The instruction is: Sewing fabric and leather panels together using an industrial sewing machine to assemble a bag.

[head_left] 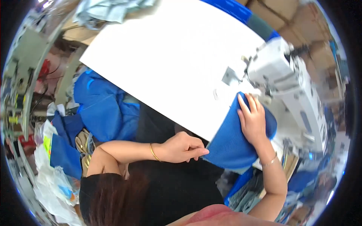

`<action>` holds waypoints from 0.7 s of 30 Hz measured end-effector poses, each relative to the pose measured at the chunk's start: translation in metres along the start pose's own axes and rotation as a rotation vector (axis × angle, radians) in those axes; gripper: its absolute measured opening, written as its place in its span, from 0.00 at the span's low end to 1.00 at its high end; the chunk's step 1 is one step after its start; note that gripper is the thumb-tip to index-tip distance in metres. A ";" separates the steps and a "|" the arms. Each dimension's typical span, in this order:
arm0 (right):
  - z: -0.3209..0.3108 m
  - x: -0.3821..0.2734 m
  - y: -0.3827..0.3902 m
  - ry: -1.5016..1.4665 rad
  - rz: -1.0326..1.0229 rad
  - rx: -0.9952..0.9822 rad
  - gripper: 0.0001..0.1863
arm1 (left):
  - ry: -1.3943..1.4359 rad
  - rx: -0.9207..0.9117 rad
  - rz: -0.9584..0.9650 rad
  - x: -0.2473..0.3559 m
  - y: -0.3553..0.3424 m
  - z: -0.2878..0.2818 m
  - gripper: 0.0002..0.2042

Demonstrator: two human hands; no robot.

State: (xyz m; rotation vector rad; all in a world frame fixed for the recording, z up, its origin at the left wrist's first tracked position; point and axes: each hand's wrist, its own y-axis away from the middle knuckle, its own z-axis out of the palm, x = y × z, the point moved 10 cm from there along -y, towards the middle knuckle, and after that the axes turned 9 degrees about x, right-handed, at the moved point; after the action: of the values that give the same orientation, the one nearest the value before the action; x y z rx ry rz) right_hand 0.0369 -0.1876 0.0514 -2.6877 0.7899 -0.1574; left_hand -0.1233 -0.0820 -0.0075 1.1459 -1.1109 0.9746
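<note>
A piece of blue mesh-like fabric (pixel 234 145) lies over the near edge of the white table, its upper tip close to the needle area of a white sewing machine (pixel 271 69). My right hand (pixel 253 119) rests flat on this fabric with the fingers stretched towards the machine. At the fabric's left corner is my left hand (pixel 183 147), its fingers curled in and the thumb pressed along them. Whether a bit of the corner is caught between them is hidden. A small metal plate (pixel 230 76) sits on the table beside the needle area.
The white table (pixel 162 56) stretches away to the far left, with pale grey-blue cloth (pixel 113 11) at its far end. Blue fabric (pixel 102 107) is heaped left of the table. White plastic bags (pixel 56 188) lie lower left. Cardboard boxes (pixel 273 13) stand behind the table.
</note>
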 end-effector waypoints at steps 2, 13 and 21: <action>0.000 0.001 0.007 0.001 0.019 -0.023 0.24 | -0.473 0.269 0.474 0.066 0.003 -0.056 0.08; 0.003 0.004 0.001 0.016 0.021 -0.035 0.26 | -1.843 1.645 0.675 0.216 -0.013 -0.459 0.12; 0.004 0.006 -0.001 0.002 0.051 -0.034 0.26 | -1.753 1.432 0.575 0.224 -0.042 -0.491 0.11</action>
State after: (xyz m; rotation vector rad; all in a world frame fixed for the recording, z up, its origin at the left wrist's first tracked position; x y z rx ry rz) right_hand 0.0433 -0.1889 0.0483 -2.6966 0.8688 -0.1358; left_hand 0.0360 0.4019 0.1765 3.3126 -2.2073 1.0646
